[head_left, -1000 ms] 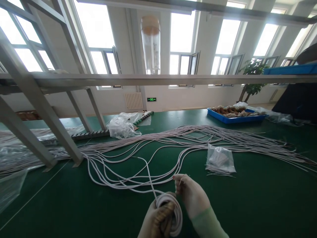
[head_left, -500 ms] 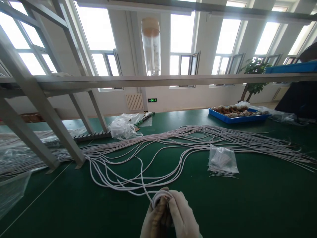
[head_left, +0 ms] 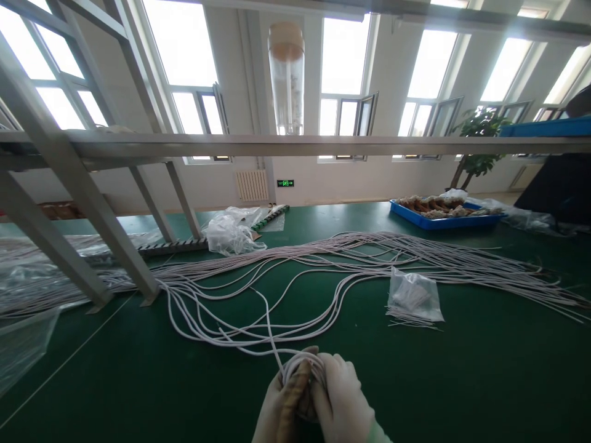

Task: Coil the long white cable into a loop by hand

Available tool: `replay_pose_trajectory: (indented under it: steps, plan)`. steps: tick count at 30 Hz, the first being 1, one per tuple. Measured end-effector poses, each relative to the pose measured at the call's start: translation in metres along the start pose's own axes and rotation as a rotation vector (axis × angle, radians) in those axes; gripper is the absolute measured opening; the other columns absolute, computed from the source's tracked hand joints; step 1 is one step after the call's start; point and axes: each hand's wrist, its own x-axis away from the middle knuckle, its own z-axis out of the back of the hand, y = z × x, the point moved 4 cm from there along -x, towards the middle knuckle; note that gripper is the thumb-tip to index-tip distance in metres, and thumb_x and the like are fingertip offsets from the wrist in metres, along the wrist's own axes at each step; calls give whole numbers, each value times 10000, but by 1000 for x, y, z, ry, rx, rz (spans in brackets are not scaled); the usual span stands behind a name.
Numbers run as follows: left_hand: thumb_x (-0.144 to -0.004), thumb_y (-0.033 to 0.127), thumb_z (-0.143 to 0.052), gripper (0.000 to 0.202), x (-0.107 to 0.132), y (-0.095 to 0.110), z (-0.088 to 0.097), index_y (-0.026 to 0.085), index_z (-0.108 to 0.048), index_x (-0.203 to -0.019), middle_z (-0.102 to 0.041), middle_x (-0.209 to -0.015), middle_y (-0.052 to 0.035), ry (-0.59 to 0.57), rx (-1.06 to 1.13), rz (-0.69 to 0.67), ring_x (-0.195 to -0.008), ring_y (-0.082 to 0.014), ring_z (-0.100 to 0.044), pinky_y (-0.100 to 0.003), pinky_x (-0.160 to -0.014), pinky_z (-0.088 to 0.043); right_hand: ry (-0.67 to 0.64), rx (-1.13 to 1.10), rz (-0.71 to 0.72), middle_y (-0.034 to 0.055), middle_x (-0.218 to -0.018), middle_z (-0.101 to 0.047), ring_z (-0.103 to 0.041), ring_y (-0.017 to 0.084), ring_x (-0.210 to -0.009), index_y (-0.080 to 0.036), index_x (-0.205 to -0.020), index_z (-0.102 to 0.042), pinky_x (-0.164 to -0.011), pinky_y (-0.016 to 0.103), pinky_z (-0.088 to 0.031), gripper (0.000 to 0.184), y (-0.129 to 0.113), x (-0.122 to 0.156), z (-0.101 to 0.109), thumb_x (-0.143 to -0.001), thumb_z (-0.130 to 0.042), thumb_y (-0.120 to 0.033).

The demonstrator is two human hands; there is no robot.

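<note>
Both my gloved hands are at the bottom centre of the head view. My left hand [head_left: 277,406] grips a small coil of pale pink cable [head_left: 302,364], held upright. My right hand [head_left: 341,400] is wrapped over the right side of the same coil. One loose strand [head_left: 268,320] runs from the coil up into a long bundle of pale cables [head_left: 351,258] spread across the green table [head_left: 462,381].
A small clear bag with thin ties [head_left: 413,294] lies right of centre. A crumpled plastic bag [head_left: 231,234] and a grey metal frame leg [head_left: 106,246] stand at the left. A blue tray [head_left: 443,218] sits at the far right. Plastic sheeting [head_left: 23,344] lies at the left edge.
My right hand has come down from pinching the cable above the coil and now covers the coil's right side. The loose strand has grown shorter.
</note>
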Motion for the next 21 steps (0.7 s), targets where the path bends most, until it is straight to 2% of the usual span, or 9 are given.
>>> replay_pose_trajectory:
  steps: [3, 5, 9, 10, 13, 16, 18, 19, 21]
  plan:
    - [-670, 409, -884, 502, 0, 4, -1, 185, -674, -1068, -736, -1091, -115, 38, -82, -37, -1071, -356, -688, -451, -890, -582, 25, 270, -16, 136, -1044, -670, -648, 317, -929, -195, -1128, -665, -794, 454, -546, 261, 0, -7, -5, -979, -452, -172]
    - [-649, 429, -897, 577, 0, 6, -2, 170, -663, -1108, -732, -1094, -115, 63, -122, -59, -1043, -343, -692, -427, -842, -585, -19, 457, -63, 148, -1077, -683, -652, 341, -953, -190, -1151, -675, -813, 473, -534, 290, 2, -14, -12, -944, -496, -96]
    - [-654, 371, -900, 559, -1, 4, -3, 160, -667, -1117, -730, -1008, -91, 61, -127, -42, -959, -287, -706, -352, -783, -573, -110, 608, -11, 197, -1230, -655, -604, 422, -1109, -153, -1302, -617, -938, 564, -472, 541, 3, -20, -26, -789, -633, 22]
    - [-663, 374, -894, 553, -2, 2, -2, 171, -664, -1123, -727, -981, -77, 58, -115, -42, -917, -271, -709, -335, -751, -571, -94, 615, 7, 197, -1212, -660, -601, 425, -1112, -151, -1280, -626, -946, 568, -463, 538, 3, -20, -27, -776, -630, 36]
    - [-710, 402, -851, 459, 0, 0, 2, 189, -674, -1075, -718, -928, -56, 31, -76, -60, -829, -233, -708, -303, -695, -563, -13, 486, 26, 141, -1043, -685, -641, 358, -993, -186, -1087, -669, -870, 486, -497, 270, 5, -12, -22, -889, -550, -44]
    - [-758, 398, -796, 338, 5, 4, 1, 186, -684, -997, -711, -867, -57, 7, -70, -121, -793, -224, -709, -293, -679, -560, -66, 123, 18, 72, -991, -665, -648, 265, -906, -233, -1065, -618, -746, 350, -516, 180, 10, -4, -18, -1025, -443, -221]
    - [-784, 382, -764, 294, 7, 7, 0, 185, -683, -986, -713, -868, -61, 43, -86, -145, -791, -222, -710, -293, -682, -563, -112, -15, -28, 51, -989, -660, -647, 244, -902, -248, -1092, -596, -709, 310, -512, 179, 14, -3, -21, -1046, -425, -275]
    - [-791, 360, -755, 270, 7, 8, 0, 182, -683, -980, -716, -882, -65, 67, -107, -131, -797, -220, -711, -293, -694, -567, -118, 2, -55, 53, -982, -659, -646, 251, -900, -243, -1082, -598, -710, 318, -512, 170, 15, -4, -23, -1041, -435, -272]
    - [-792, 305, -751, 223, 4, 9, 0, 170, -690, -959, -717, -894, -72, 101, -149, -90, -810, -219, -713, -291, -714, -573, -73, 189, -107, 85, -971, -657, -638, 285, -890, -212, -1027, -615, -745, 382, -507, 162, 15, -7, -29, -1013, -453, -211]
